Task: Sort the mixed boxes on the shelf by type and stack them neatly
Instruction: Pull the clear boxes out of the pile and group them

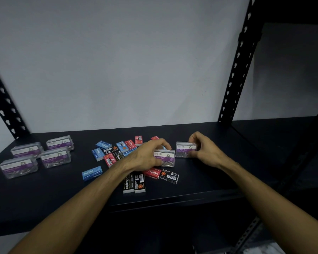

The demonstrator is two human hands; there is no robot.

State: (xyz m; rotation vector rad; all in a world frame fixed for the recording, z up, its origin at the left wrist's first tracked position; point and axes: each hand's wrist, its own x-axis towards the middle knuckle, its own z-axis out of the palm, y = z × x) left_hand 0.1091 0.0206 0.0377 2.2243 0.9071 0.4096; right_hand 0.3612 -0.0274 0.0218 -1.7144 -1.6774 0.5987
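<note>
On the black shelf (209,176), my left hand (147,155) grips a clear paper clip box (166,157) with a purple label, in the middle of the pile. My right hand (204,149) holds a second paper clip box (184,149) just to its right. Around and under my left hand lie several small staple boxes: blue ones (92,173), red ones (152,173) and black ones (134,182), mixed together. Several paper clip boxes (55,157) stand grouped at the far left of the shelf.
Black perforated uprights stand at the left (6,107) and right (237,66) of the shelf. A white wall (127,61) closes the back. Bare shelf surface stretches to the right of my right hand, and the front edge runs below the black staple boxes.
</note>
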